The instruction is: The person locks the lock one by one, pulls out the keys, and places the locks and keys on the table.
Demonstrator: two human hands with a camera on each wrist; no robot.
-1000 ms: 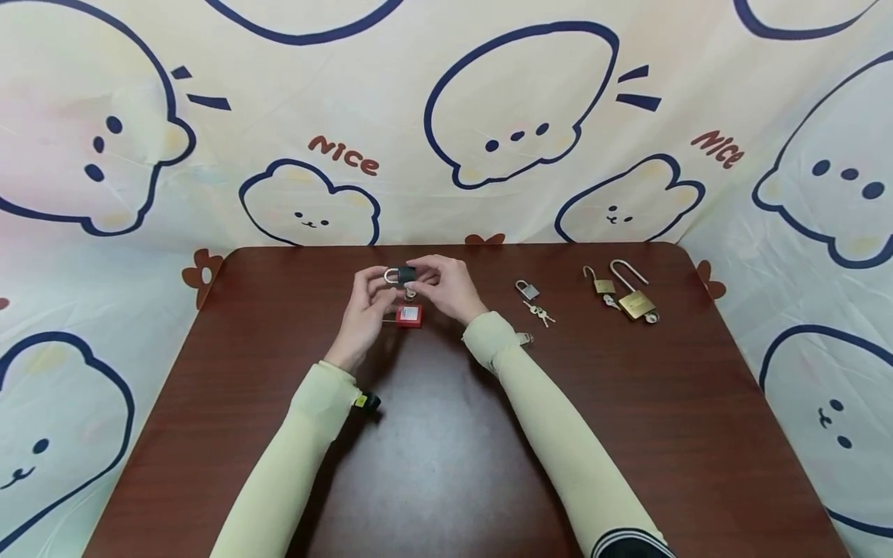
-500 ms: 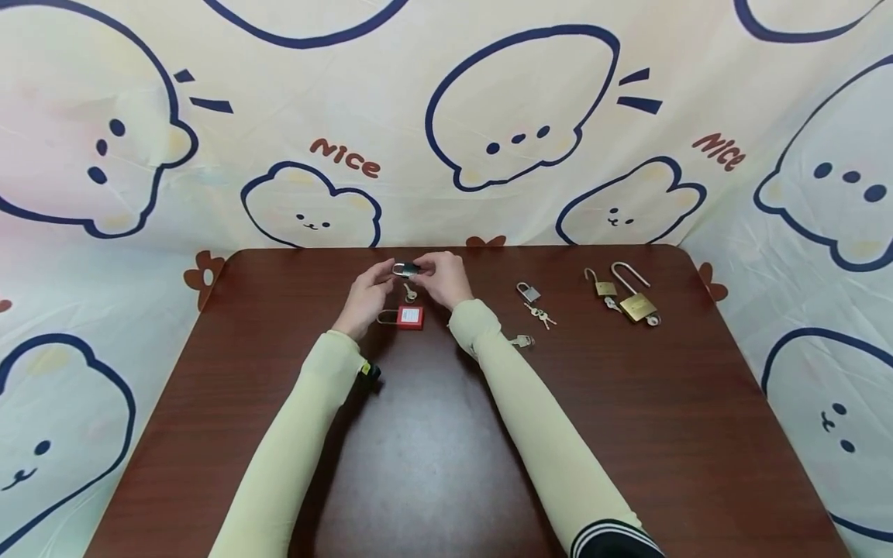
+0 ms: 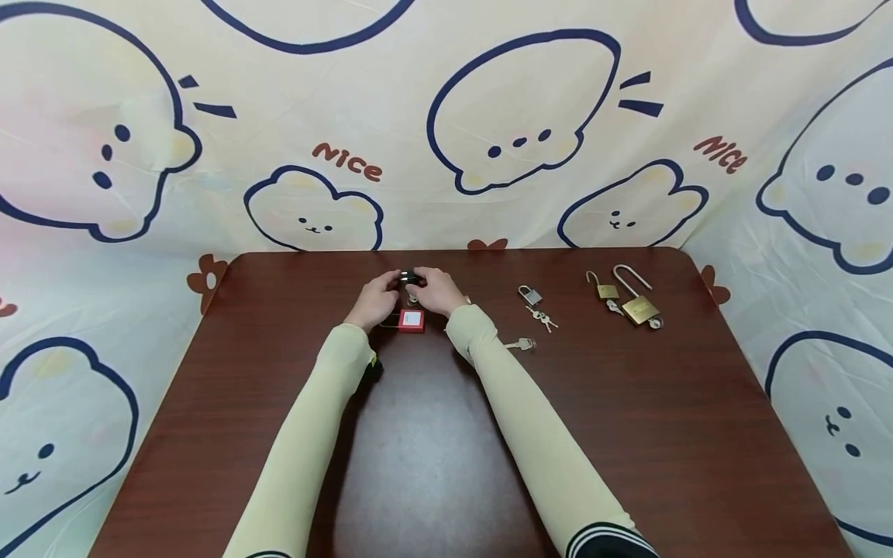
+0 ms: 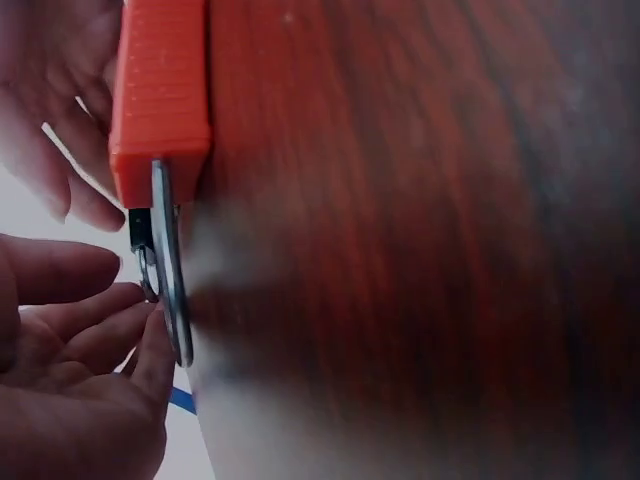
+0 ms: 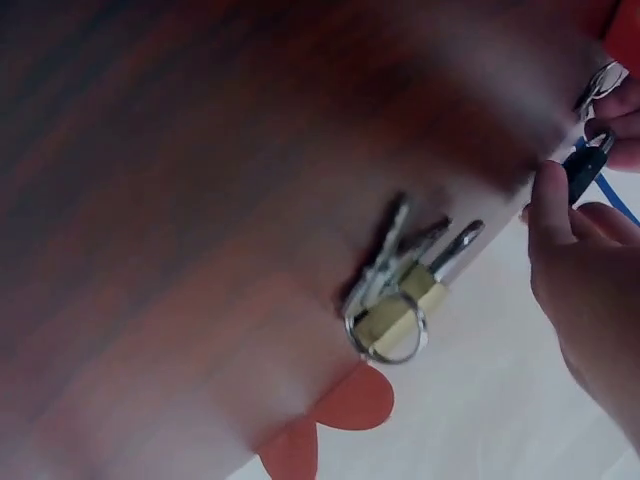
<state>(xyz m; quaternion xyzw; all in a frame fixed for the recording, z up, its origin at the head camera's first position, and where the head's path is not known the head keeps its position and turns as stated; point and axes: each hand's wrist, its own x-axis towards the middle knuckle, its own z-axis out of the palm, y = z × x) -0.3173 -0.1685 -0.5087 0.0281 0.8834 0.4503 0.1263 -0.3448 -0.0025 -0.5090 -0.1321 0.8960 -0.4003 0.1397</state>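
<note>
A small black padlock with a silver shackle is held between both hands near the table's far edge. My left hand pinches it at the shackle end with thumb and fingertips. On the other side, my right hand grips the black body between thumb and fingers. Just below the padlock, between the hands, lie keys, partly hidden by the fingers. A red padlock with a white label lies nearer; its long shackle points left, partly behind the left hand.
Right of the hands lie a grey padlock, a bunch of keys and another key set beside the right sleeve. Farther right are a small brass padlock and a large one, both with open shackles and keys. A patterned curtain stands behind.
Both hands have moved closer together and lower towards the table with the black padlock. Its shackle, plainly visible before, is now mostly covered by the fingers.
</note>
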